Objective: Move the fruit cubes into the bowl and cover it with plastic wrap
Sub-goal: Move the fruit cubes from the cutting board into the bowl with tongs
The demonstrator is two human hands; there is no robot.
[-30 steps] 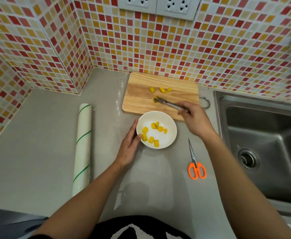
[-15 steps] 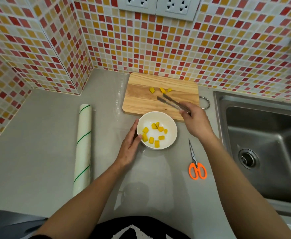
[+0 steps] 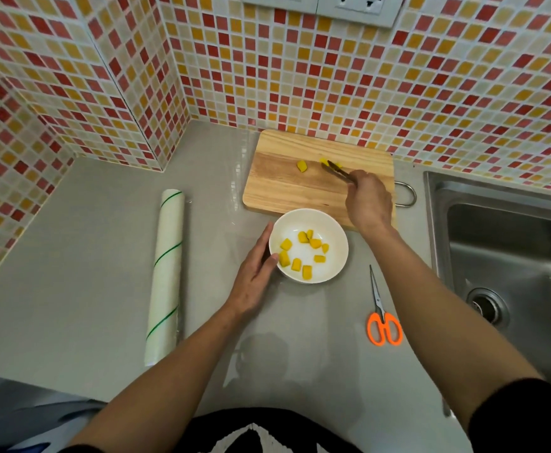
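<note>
Since half a second ago the tongs [image 3: 338, 171] have been carried from near the bowl [image 3: 308, 245] out to the far cubes [image 3: 302, 165] on the cutting board [image 3: 316, 178]; eight or so cubes already lie in the bowl. The transfer step is judged under way, with the plastic wrap roll [image 3: 166, 273] untouched on the desk [image 3: 71, 256]; next, the tips must be closed on one cube. The right hand [image 3: 369, 199] is wrapped round the tongs, the left hand [image 3: 254, 273] rests flat-fingered against the bowl's rim; whether a cube is already pinched at the tips cannot be told.

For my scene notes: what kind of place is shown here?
Most likely a home kitchen. A steel sink is set into the counter, small mosaic tiles cover the wall, and a cutting board and bowl with fruit cubes lie there.
</note>
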